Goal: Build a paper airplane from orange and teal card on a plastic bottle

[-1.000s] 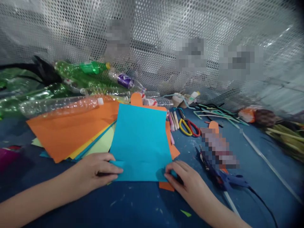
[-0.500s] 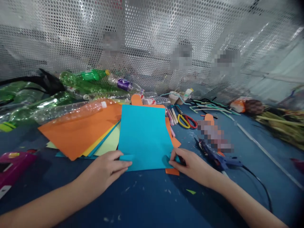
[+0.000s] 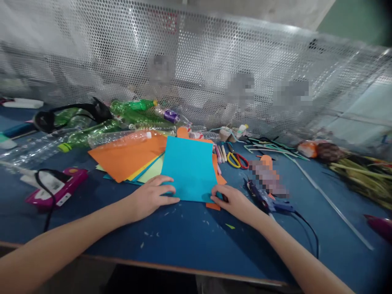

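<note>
A bright blue sheet of paper [image 3: 190,169] lies in front of me, its near edge towards me. My left hand [image 3: 151,198] rests over the sheet's near left corner with its fingers stretched out and apart. At the near right corner, my right hand [image 3: 231,201] has thumb and fingers closed on the paper's edge. Orange paper pieces [image 3: 213,206] poke out from beneath the sheet on the right. To the left, a fan of orange, yellow, blue and pale green sheets [image 3: 122,157] lies partly under the blue one.
Green and clear plastic bottles [image 3: 101,128] lie along the back left. Scissors [image 3: 238,160], markers [image 3: 221,153] and a blue glue gun [image 3: 266,200] with a cord lie right. A magenta device [image 3: 64,194] sits left. Perforated mesh [image 3: 202,53] stands behind the table.
The view has shifted, so the table's front edge now shows. My left fingers have gone from holding a turned-up corner to lying spread over it. My right hand stays at its corner.
</note>
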Demonstrator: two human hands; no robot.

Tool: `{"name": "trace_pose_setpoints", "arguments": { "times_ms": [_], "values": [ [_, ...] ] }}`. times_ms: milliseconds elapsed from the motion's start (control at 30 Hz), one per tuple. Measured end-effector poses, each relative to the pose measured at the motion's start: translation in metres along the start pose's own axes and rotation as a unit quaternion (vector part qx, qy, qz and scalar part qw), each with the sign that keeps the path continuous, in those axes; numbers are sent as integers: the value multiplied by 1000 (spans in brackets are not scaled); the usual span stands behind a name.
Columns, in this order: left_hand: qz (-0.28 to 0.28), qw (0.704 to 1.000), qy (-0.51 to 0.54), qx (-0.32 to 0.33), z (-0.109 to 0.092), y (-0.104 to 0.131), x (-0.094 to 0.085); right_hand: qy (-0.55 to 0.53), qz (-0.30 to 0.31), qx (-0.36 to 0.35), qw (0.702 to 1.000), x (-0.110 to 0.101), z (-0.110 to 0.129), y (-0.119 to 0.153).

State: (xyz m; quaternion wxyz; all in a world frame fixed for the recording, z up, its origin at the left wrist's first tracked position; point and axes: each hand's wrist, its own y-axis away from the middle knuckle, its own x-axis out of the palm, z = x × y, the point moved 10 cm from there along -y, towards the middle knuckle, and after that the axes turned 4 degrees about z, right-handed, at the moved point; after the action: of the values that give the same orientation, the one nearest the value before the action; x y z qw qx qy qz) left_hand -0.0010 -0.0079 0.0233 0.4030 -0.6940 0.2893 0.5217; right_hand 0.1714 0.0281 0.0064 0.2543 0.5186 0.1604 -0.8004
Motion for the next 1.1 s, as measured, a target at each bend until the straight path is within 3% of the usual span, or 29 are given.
{"name": "trace_pose_setpoints", "arguments": {
  "times_ms": [133,333,533,867,1000,1100],
  "values": [
    [20,999,25,24,-2,-3,4,-14,3,3,1000,0,-1,-1],
    [1,999,6,35,-4,-7,2,-12,16,33,999,-1,-6,-1],
    [46,999,4,22,-5,-13,5,-21,24,33,999,-1,-6,-2],
    [64,997,38,19,-7,-9,14,-12,13,66,998,2,-27,0],
    [57,997,46,8,-6,-11,15,37,-31,52,997,-6,-28,2],
    [37,998,47,9,-7,-12,13,109,-95,8,989,-18,-11,3]
  ]
}}
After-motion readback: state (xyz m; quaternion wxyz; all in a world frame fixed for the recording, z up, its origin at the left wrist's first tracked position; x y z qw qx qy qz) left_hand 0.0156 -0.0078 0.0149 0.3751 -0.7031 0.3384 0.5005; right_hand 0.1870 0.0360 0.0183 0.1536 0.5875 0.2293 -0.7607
